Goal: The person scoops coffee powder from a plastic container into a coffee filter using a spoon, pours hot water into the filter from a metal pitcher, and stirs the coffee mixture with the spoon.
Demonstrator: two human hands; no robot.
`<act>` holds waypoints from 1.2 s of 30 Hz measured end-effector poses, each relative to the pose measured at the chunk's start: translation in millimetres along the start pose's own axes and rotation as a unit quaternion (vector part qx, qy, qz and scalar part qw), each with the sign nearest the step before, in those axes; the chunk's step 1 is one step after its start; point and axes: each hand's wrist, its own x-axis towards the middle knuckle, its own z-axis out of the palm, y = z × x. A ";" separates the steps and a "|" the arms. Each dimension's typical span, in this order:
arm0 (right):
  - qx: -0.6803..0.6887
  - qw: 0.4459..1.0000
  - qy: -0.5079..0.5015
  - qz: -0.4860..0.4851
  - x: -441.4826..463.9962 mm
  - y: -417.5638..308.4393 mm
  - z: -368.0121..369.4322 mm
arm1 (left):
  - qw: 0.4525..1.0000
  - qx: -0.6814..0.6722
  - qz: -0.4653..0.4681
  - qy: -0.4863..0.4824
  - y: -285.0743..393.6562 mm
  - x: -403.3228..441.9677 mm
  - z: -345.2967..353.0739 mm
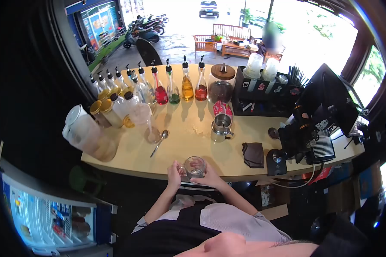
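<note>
A clear glass mug (pixel 194 167) is held between both hands at the counter's front edge. My left hand (pixel 174 175) is closed at the mug's handle side, and my right hand (pixel 208 176) wraps round its opposite side. I see no drink inside the mug. Beyond it on the counter stands a metal drip coffee filter (pixel 222 123) set on top of a glass cup (pixel 220 137). To the left of the mug lies a metal spoon (pixel 160 143), bowl pointing away from me.
Several syrup bottles (pixel 187 88) with pourers line the back of the wooden counter (pixel 180 141). A frosted pitcher (pixel 88 132) stands left. Toward the right are a lidded glass jar (pixel 221 88), a black cup organizer (pixel 261 92), a folded dark cloth (pixel 253 154) and black equipment (pixel 298 135).
</note>
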 end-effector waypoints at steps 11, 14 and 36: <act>-0.061 0.992 0.112 -0.013 80.2 19.3 1.3 | 0.994 0.025 0.013 -0.108 25.3 104.8 -11.7; -0.067 0.990 0.123 -0.004 96.8 20.2 0.2 | 0.991 0.023 0.013 -0.129 27.2 123.8 -13.8; -0.362 0.928 0.080 0.035 102.3 -13.3 -29.1 | 0.984 -0.004 -0.005 -0.178 8.1 151.5 -18.4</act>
